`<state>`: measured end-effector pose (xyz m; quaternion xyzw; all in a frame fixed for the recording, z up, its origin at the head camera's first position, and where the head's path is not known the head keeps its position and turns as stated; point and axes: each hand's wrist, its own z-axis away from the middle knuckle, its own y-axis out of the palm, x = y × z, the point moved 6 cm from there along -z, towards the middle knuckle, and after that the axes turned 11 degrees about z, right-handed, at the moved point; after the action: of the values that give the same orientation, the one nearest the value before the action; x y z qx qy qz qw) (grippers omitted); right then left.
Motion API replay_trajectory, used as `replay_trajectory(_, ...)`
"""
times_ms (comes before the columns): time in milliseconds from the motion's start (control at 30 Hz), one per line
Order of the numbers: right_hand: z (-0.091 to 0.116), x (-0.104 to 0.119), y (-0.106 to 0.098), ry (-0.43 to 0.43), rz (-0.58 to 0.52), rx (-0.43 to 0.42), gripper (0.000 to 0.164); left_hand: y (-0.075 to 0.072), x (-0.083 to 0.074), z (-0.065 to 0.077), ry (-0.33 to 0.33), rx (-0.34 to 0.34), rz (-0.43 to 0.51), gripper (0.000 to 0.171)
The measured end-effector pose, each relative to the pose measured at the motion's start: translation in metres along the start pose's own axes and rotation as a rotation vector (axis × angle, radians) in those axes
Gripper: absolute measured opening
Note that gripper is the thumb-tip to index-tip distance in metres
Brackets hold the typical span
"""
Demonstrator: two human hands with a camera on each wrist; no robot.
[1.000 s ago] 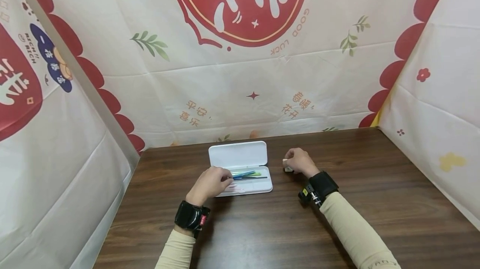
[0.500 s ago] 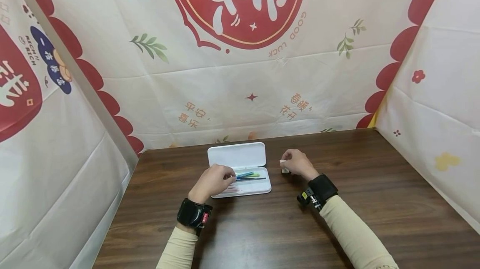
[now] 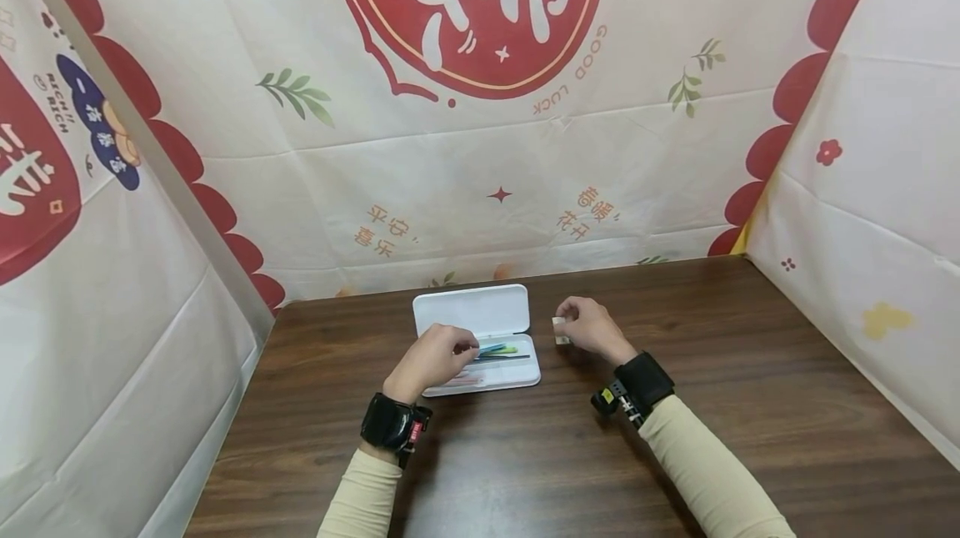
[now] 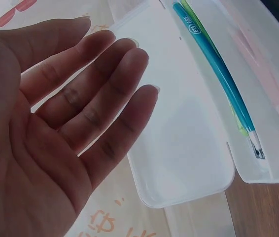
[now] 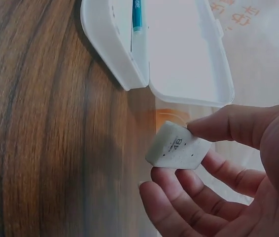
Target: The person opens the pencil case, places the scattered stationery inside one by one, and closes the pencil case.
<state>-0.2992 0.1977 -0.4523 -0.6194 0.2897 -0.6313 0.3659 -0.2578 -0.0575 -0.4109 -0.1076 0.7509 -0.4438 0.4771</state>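
My right hand [image 3: 591,326] pinches a white eraser [image 5: 179,146] marked 4B between thumb and fingers, just right of an open white pencil case [image 3: 517,374]. Over the left part of that case hovers my left hand [image 3: 435,359]. The left wrist view shows its fingers loosely bent with nothing between them. Inside the case lie a teal pen [image 4: 218,69] and a light green pen [image 4: 240,121], tips toward the right end. A dark thin stick [image 3: 510,358] rests beside them. The lid [image 3: 472,309] leans back, and the left hand hides the case's left end in the head view.
The case stands on a brown wooden table [image 3: 525,455] near its back edge. Printed cloth [image 3: 450,146] hangs behind the table and along both sides. Pale pink shapes [image 4: 262,64] show in the case's front compartment.
My right hand has moved slightly left with the eraser, closer to the case. The left hand has shifted a little right over the case. The view has drifted slightly.
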Motion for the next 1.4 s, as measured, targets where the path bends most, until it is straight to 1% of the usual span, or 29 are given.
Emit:
replay_trajectory(100, 0.003, 0.006, -0.001, -0.035, -0.035, -0.001, 0.023, 0.001, -0.002, -0.002, 0.002, -0.002, 0.018, 0.014)
replay_trajectory(300, 0.007, 0.016, -0.001, -0.099, -0.098, -0.002, 0.021, 0.002, -0.006, -0.006, 0.034, -0.026, 0.057, 0.016)
replay_trajectory(500, 0.008, 0.022, 0.003, -0.13, -0.147, 0.021, 0.02, 0.005, -0.009, -0.011, 0.053, -0.026, 0.063, 0.018)
replay_trajectory(733, 0.012, 0.034, 0.004, -0.209, -0.203, 0.045, 0.021, 0.01, -0.014, -0.016, 0.068, -0.024, 0.065, 0.023)
replay_trajectory(933, 0.014, 0.039, 0.007, -0.222, -0.255, 0.071, 0.023, 0.013, -0.019, -0.021, 0.084, -0.018, 0.088, 0.028)
replay_trajectory(1133, 0.017, 0.046, 0.008, -0.244, -0.263, 0.073, 0.022, 0.018, -0.026, -0.025, 0.12, -0.005, 0.099, 0.03)
replay_trajectory(1400, 0.023, 0.054, 0.006, -0.292, -0.258, 0.048, 0.02, 0.025, -0.029, -0.031, 0.104, 0.003, 0.14, 0.037)
